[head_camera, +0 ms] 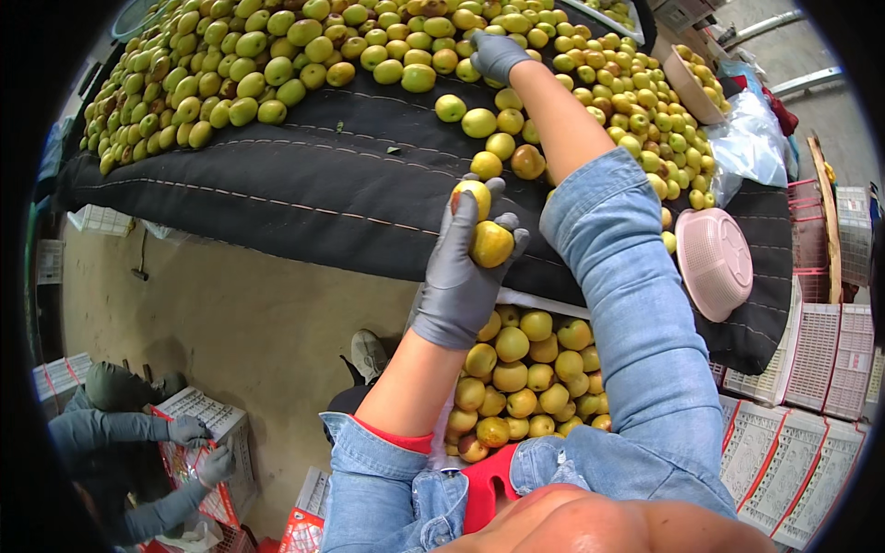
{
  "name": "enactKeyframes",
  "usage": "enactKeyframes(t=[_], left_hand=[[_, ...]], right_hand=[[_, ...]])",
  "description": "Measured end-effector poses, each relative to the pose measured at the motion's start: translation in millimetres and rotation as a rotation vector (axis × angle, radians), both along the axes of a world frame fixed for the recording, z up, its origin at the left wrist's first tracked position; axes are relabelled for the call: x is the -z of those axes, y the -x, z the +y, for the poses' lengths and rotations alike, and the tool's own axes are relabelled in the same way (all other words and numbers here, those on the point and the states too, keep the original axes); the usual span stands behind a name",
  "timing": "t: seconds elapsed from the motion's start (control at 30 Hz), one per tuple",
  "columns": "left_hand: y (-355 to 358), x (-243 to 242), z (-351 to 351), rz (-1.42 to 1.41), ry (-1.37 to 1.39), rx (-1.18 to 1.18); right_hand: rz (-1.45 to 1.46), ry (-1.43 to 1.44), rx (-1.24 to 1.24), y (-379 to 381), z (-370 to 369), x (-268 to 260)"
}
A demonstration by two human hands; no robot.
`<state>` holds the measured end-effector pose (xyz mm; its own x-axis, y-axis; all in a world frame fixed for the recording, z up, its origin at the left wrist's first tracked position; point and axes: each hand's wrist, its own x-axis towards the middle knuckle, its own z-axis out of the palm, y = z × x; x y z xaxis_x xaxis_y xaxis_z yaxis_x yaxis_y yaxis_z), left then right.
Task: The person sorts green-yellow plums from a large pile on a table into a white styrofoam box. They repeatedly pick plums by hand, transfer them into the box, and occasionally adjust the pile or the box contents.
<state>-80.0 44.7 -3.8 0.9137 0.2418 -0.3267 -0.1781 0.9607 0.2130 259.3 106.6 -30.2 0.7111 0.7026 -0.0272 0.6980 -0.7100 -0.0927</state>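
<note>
My left hand (460,276), in a grey glove, holds two yellow-green jujubes side by side above the front edge of the table. The nearer jujube (491,244) rests against the fingers, and the farther one (473,199) has a brown patch. Also gloved, my right hand (496,58) reaches across to the far jujube pile (418,77); its fingertips are among the fruit, and whether they grip one is hidden. Below my forearms stands a crate (546,302) lined with white and filled with jujubes (511,345).
Black quilted cloth (276,200) covers the table. An upturned pink plastic basket (715,263) lies at the right, with a fruit-filled bowl (691,83) beyond. Stacked white crates (781,463) stand at lower right. Another person (117,442) handles a box (207,415) at lower left.
</note>
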Motion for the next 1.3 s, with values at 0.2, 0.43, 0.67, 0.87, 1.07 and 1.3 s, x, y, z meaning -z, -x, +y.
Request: enactKeyframes(t=[0.2, 0.43, 0.67, 0.87, 1.07, 1.3], left_hand=[[0.5, 3.8, 4.4, -0.128, 0.043, -0.041], [0.2, -5.1, 28.9, -0.188, 0.143, -0.266], [10.1, -8.6, 58.9, -0.197, 0.157, -0.329], [10.6, -11.0, 66.8, -0.215, 0.185, -0.360], [12.6, -7.3, 69.4, -0.213, 0.204, -0.339], [14.0, -9.9, 80.9, -0.186, 0.182, -0.337]], right_hand=[[0.204, 0.091, -0.167, 10.3, -32.9, 8.7], [0.643, -0.121, -0.328, 108.4, -70.3, -70.0], [0.613, -0.267, -0.480, 107.2, -12.5, -73.0], [0.215, -0.155, -0.293, 8.3, 52.7, 14.2], [0.328, 0.079, -0.192, 7.4, 57.4, 25.6], [0.637, 0.300, -0.387, 77.9, 37.7, -33.6]])
